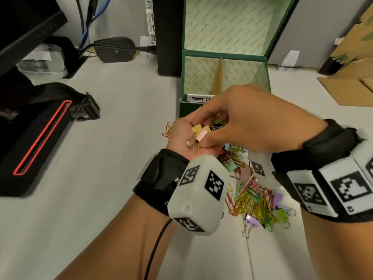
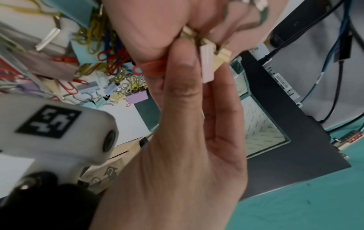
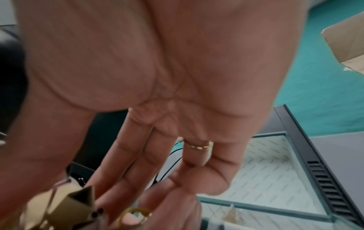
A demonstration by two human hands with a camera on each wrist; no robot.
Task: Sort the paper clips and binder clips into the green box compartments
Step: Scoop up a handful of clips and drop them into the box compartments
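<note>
My left hand is palm up in front of the green box and cups several binder clips, yellow and pink ones. My right hand reaches over it from the right. Its thumb and fingertips pinch a pink binder clip in that palm. A red paper clip is caught between the hands. The box stands open with its lid up; a brown divider splits it, and a label reading "Paper Cl" marks the left compartment. The main pile of clips lies on the table under my wrists.
A black device with a red outline fills the left side. A black tower stands just left of the box, with a power adapter and cables behind. Cardboard boxes sit at the right. A few loose paper clips lie beside my left hand.
</note>
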